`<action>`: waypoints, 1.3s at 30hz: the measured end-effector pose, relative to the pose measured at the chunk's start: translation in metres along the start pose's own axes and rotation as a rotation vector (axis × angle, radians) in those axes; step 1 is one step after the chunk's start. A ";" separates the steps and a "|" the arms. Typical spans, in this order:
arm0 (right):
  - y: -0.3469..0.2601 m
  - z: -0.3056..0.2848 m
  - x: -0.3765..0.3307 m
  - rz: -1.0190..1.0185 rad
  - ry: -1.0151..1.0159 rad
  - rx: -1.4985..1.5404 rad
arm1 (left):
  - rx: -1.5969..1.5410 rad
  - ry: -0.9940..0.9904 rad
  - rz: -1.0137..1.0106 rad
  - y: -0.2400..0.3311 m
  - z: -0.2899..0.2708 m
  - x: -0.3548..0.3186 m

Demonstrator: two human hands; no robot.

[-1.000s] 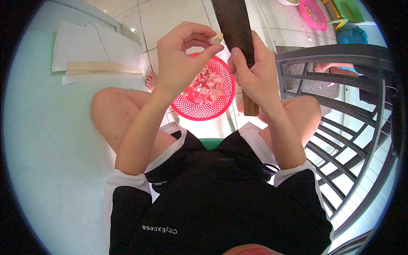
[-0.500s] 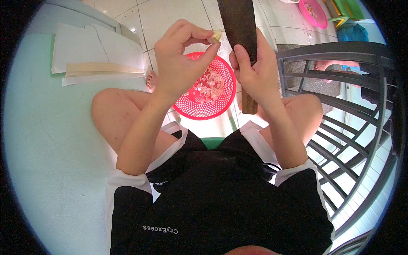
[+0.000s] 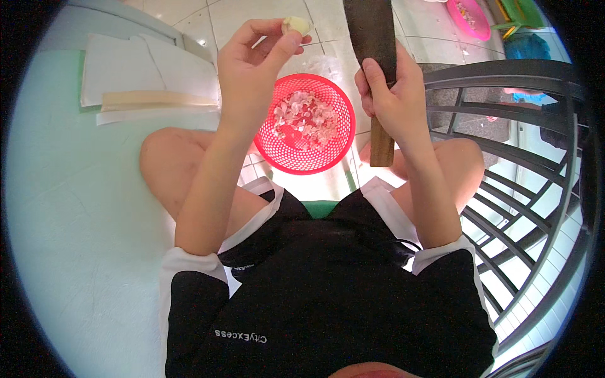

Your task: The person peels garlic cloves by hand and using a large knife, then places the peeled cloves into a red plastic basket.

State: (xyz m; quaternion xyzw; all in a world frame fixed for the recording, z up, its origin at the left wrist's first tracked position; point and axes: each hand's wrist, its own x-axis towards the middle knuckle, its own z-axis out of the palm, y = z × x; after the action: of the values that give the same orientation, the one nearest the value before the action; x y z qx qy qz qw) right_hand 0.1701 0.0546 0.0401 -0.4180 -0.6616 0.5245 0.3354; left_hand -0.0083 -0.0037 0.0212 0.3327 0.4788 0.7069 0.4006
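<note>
My left hand (image 3: 255,69) pinches a pale yellowish piece (image 3: 296,26) that looks like garlic between thumb and fingers, up at the far side. In my right hand (image 3: 397,91) is a broad knife (image 3: 370,38), gripped where its dark blade meets the wooden handle (image 3: 381,143). The blade points away from me and its tip runs out of the picture. Below and between both hands sits a red perforated basket (image 3: 305,169), with many pinkish-white thin pieces (image 3: 309,120) lying in it. The knife and the pale piece are apart.
Close on my right stands a dark slatted metal railing (image 3: 504,69). A pale blue wall (image 3: 75,220) is at my left, with white boards (image 3: 126,69) against it. Far right are a pink basin (image 3: 469,19), a green stool (image 3: 520,14) and a blue bag (image 3: 526,47).
My left hand has moved away from the knife, farther out and to the left, with the pale piece. My right hand and the knife have shifted slightly right.
</note>
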 end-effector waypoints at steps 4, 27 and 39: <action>0.012 0.001 0.000 0.106 -0.126 -0.054 | 0.089 0.085 -0.001 -0.001 -0.012 0.006; 0.106 0.054 0.014 0.286 -0.345 -0.613 | 0.073 0.004 -0.083 0.007 -0.030 0.019; 0.017 0.016 0.012 0.186 -0.190 0.225 | 0.171 -0.114 -0.133 -0.003 -0.015 0.005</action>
State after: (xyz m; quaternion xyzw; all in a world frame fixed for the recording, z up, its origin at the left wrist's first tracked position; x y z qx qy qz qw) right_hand 0.1541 0.0609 0.0197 -0.3856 -0.5860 0.6612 0.2659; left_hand -0.0224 -0.0047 0.0142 0.3729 0.5346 0.6152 0.4435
